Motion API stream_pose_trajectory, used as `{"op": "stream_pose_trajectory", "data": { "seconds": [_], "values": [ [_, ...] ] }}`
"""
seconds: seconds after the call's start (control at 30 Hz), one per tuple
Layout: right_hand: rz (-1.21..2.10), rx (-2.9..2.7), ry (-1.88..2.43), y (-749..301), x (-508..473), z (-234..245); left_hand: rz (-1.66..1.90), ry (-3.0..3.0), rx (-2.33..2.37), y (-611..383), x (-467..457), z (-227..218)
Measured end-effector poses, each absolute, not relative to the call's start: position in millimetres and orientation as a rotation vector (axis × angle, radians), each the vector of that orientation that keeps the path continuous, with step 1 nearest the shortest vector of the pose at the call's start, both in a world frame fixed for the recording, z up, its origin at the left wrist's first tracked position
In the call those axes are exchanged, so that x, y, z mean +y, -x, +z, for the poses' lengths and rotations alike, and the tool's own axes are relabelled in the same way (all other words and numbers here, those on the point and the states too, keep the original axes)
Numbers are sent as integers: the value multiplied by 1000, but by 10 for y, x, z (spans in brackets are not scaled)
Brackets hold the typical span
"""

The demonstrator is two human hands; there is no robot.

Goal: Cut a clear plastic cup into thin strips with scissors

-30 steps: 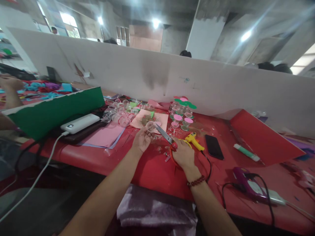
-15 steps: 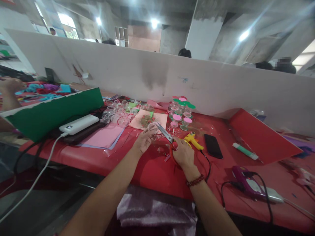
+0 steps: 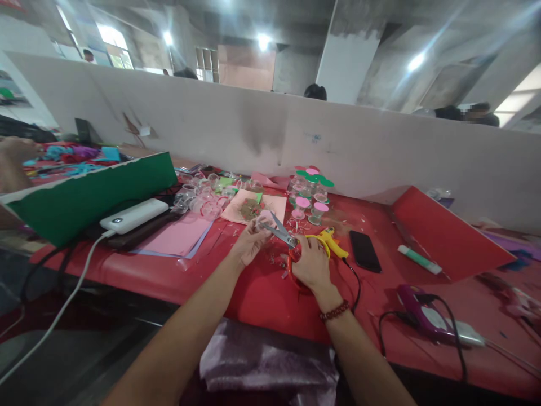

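Observation:
My right hand (image 3: 311,262) is closed around the handles of a pair of scissors (image 3: 284,234), whose red and yellow loops show beside the fingers. The blades are spread and reach the small pinkish clear cup (image 3: 266,217) in my left hand (image 3: 250,243). The left fingers pinch this cup near its rim; part of it is hidden by fingers and blade. Just beyond lies a sheet of pale paper (image 3: 274,207) with a pile of brownish-green and red bits on it. Paper scraps (image 3: 275,260) are scattered beneath the hands.
Clear plastic cups (image 3: 196,194) are heaped at left; cups topped with pink and green discs (image 3: 302,202) stand behind. A yellow glue gun (image 3: 336,243), a phone (image 3: 364,251) and a power strip (image 3: 431,318) lie right. Green (image 3: 93,194) and red (image 3: 454,237) boards flank the table.
The scissor blades have opened wider at the cup, and the right fingers have spread with the handles. The cup has turned slightly in my left hand.

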State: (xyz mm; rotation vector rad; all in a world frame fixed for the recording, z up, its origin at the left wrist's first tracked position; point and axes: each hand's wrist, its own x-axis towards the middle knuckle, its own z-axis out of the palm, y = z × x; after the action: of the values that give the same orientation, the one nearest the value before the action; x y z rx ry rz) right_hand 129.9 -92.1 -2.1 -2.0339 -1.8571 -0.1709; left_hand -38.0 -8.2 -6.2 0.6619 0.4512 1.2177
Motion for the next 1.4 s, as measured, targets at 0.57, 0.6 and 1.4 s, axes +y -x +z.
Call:
{"op": "stream_pose_trajectory", "data": {
  "seconds": [0.57, 0.6, 1.4],
  "values": [
    [-203, -1827, 2079, -1289, -899, -42, 1174, -679, 466, 342, -47, -149],
    [-209, -1829, 2082, -1291, -898, -45, 1173, -681, 466, 337, -52, -150],
    [-224, -1851, 2088, -1291, -892, -57, 1128, -766, 563, 330, -83, -168]
  ]
}}
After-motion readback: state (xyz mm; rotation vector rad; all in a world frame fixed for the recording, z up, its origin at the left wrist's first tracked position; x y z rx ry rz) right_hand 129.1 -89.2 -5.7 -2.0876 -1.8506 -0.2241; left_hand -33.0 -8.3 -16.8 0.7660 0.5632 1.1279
